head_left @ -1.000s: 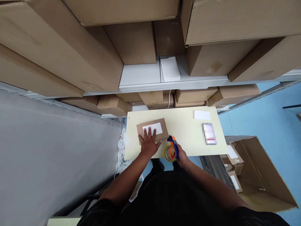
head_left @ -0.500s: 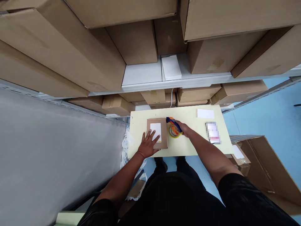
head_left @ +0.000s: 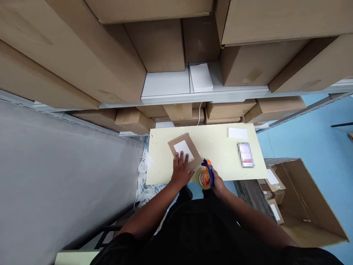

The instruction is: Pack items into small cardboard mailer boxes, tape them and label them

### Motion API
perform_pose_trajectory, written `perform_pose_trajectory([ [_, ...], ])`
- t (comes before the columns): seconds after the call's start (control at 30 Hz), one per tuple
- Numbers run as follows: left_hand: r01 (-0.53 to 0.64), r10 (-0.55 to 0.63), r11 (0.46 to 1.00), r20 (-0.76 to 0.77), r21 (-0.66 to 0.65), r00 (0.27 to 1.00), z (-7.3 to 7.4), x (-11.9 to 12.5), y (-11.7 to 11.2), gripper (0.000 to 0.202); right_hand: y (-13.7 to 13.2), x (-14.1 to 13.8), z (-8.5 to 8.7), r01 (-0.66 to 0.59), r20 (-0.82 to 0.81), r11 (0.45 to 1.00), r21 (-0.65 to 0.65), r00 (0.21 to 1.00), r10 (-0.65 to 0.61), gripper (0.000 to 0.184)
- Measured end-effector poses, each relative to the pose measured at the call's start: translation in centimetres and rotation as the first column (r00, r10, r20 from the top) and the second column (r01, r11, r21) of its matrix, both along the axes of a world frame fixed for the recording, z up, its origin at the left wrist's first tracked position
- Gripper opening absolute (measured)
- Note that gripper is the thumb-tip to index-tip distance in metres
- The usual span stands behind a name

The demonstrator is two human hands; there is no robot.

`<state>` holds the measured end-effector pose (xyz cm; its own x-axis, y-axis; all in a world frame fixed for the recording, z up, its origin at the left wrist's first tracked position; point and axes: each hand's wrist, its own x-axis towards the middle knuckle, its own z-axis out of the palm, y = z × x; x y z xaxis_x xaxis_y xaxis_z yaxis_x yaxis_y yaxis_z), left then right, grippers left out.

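A flat brown cardboard box (head_left: pixel 195 149) lies turned at an angle on the pale yellow table (head_left: pixel 220 151). On its top is a white label (head_left: pixel 182 147) with a small yellow mark at one corner. My left hand (head_left: pixel 181 171) rests on the box and label, fingers spread and pointing away from me. In my right hand (head_left: pixel 219 184) is a tape dispenser (head_left: pixel 210 173), blue and orange with a roll of clear tape. It is held by the handle at the table's front edge, close to the box's near right corner.
A phone (head_left: pixel 246 154) with a blurred screen and a white paper slip (head_left: pixel 237 133) lie on the table's right side. Shelves with cardboard boxes (head_left: pixel 154 48) rise behind. A large open carton (head_left: pixel 309 191) holding labelled parcels stands at the right on the blue floor.
The box has turned from square to slanted under my left hand. My right hand has brought the tape dispenser toward me, from beside the box's far right corner to the table's front edge.
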<state>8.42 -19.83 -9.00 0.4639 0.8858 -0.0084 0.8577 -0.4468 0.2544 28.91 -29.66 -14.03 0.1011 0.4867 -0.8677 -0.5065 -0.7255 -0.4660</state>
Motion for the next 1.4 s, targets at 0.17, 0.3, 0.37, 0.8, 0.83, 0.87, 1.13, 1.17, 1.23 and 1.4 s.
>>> perform_pose_trajectory([
  [0.17, 0.168, -0.173, 0.982, -0.045, -0.087, 0.984, 2.0, -2.0, 0.1, 0.092, 10.2, 4.5, 1.2, 0.069, 0.010, 0.997, -0.038, 0.998, -0.069, 0.045],
  [0.3, 0.228, -0.243, 0.968, -0.166, -0.104, 0.956, 3.5, -4.6, 3.3, 0.089, 16.7, 7.5, 2.1, -0.157, -0.004, 0.988, 0.005, 0.988, 0.157, 0.038],
  [0.37, 0.138, -0.154, 0.987, -0.232, -0.083, 0.961, 3.6, -5.0, 4.6, 0.097, 18.2, 7.8, 2.3, -0.222, -0.010, 0.975, 0.007, 0.975, 0.222, 0.037],
  [0.8, -0.055, 0.045, 0.997, -0.161, -0.057, 0.986, 1.4, -2.5, 3.3, 0.103, 1.0, 4.0, 0.2, -0.125, 0.118, 0.992, -0.023, 0.985, 0.127, 0.058],
  [0.83, -0.076, 0.067, 0.996, -0.147, -0.052, 0.987, 1.4, -1.9, 2.8, 0.102, -0.1, 3.0, 0.3, -0.085, 0.084, 0.995, -0.058, 0.992, 0.090, 0.061],
  [0.87, -0.096, 0.089, 0.994, -0.136, -0.051, 0.987, 1.4, -1.4, 2.2, 0.102, -0.7, 2.2, 0.5, -0.024, 0.053, 0.995, -0.092, 0.998, 0.029, 0.063],
  [1.13, 0.104, -0.138, 0.982, -0.221, -0.158, 0.965, 3.5, -2.2, -0.3, 0.101, 10.5, 5.1, 2.5, 0.082, -0.018, 0.994, -0.069, 0.996, -0.084, 0.049],
  [1.17, 0.154, -0.183, 0.978, -0.223, -0.140, 0.958, 3.6, -2.7, 0.3, 0.097, 12.3, 6.0, 2.6, 0.029, 0.011, 0.998, -0.063, 1.000, -0.028, 0.047],
  [1.23, 0.207, -0.222, 0.974, -0.223, -0.090, 0.949, 3.5, -3.2, 1.4, 0.095, 15.0, 7.2, 2.6, -0.078, 0.063, 0.996, -0.043, 0.995, 0.080, 0.046],
  [1.4, 0.145, -0.149, 0.989, -0.207, -0.036, 0.967, 1.5, -2.9, 2.2, 0.100, 16.2, 7.2, 2.1, -0.147, 0.109, 0.988, -0.050, 0.982, 0.151, 0.047],
])
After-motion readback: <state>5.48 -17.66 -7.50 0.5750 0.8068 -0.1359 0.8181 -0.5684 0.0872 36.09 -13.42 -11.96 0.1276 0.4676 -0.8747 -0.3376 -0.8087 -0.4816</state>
